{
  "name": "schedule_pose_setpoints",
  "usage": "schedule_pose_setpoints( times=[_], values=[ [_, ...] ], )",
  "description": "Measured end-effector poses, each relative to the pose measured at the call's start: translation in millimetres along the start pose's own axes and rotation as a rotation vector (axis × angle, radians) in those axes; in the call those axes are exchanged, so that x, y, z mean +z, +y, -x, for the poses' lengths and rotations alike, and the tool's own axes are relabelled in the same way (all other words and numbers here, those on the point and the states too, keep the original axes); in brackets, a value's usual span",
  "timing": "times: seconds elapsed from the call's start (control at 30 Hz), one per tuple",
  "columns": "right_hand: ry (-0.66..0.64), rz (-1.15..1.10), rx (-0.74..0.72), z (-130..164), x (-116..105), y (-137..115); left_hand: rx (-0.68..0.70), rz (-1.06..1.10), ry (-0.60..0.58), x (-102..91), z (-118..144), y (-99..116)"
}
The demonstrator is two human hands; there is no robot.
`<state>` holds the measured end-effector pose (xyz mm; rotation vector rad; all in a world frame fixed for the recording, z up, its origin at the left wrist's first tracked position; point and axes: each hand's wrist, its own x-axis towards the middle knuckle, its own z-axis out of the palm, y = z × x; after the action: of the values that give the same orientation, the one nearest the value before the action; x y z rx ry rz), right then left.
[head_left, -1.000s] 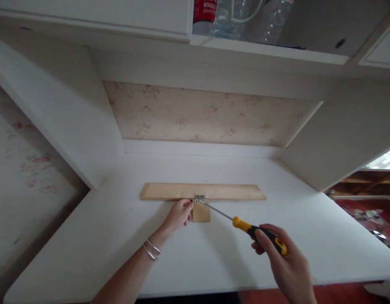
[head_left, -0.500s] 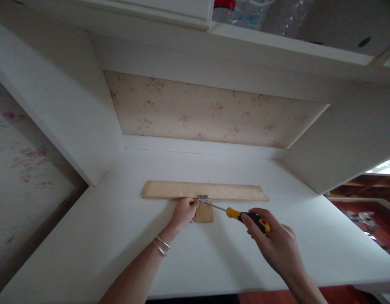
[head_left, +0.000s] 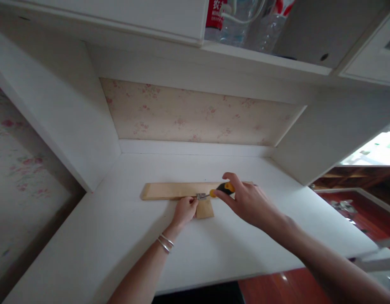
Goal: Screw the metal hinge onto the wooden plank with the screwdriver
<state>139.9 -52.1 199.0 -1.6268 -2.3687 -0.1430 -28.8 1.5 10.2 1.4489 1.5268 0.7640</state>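
Note:
My right hand point(head_left: 242, 196) is wrapped round the yellow-and-black handle of a screwdriver point(head_left: 226, 188). Its shaft points left and its tip is at a small metal hinge point(head_left: 201, 196). The hinge lies across the seam between a long wooden board point(head_left: 169, 190) and a short wooden block point(head_left: 204, 210), which stands out from the board's near edge. Thumb and forefinger of my left hand point(head_left: 185, 210) are pinched together at the hinge's left end, its other fingers against the block's left side. Whatever is between the fingertips is too small to make out.
The wood lies on a white countertop point(head_left: 144, 245) with white side panels left and right. Overhead, a cabinet shelf point(head_left: 264, 57) holds plastic bottles point(head_left: 236, 25). Floral wallpaper point(head_left: 182, 112) covers the back wall. A red floor point(head_left: 274, 289) shows below the front edge.
My right hand has moved up and left with the screwdriver, which now lies lower and closer over the hinge. The left hand stays at the hinge. The view has shifted slightly.

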Motion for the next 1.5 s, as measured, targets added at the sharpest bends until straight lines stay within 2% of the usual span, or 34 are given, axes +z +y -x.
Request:
schedule_pose_setpoints(
  times=[0.23,0.33,0.47,0.67,0.83,1.0,1.1,1.23,1.4,1.5],
  values=[
    [-0.240,0.127,-0.218,-46.8,-28.5,-21.5,0.029,-0.030,0.020,-6.1,2.8,7.5],
    [-0.356,0.230,-0.214,-69.2,-39.8,-25.8,0.014,0.003,0.014,-6.5,2.7,7.1],
    [-0.371,0.363,-0.187,-98.1,-47.5,-30.4,-0.018,0.046,0.000,-5.6,2.9,6.1],
    [-0.620,0.295,-0.192,-131.5,-54.1,-40.1,-0.045,0.098,0.021,-5.6,5.1,8.0],
    [-0.617,0.343,-0.133,-148.0,-50.5,-44.1,-0.018,0.109,0.026,-6.3,4.6,8.4],
    [-0.734,0.309,-0.143,-157.3,-49.3,-39.9,-0.016,0.113,0.037,-5.8,4.0,7.7],
    [-0.751,0.308,-0.087,-158.6,-53.7,-37.9,-0.004,0.112,0.032,-5.7,4.2,7.4],
    [-0.775,0.206,-0.110,-157.9,-57.1,-34.6,0.000,0.111,0.040,-6.0,4.4,7.4],
    [-0.809,0.249,-0.033,-160.7,-55.8,-31.5,-0.005,0.124,0.034,-5.2,2.6,4.7],
    [-0.784,0.172,-0.085,-161.8,-55.9,-30.3,0.002,0.146,0.031,-4.1,1.0,1.9]
  ],
)
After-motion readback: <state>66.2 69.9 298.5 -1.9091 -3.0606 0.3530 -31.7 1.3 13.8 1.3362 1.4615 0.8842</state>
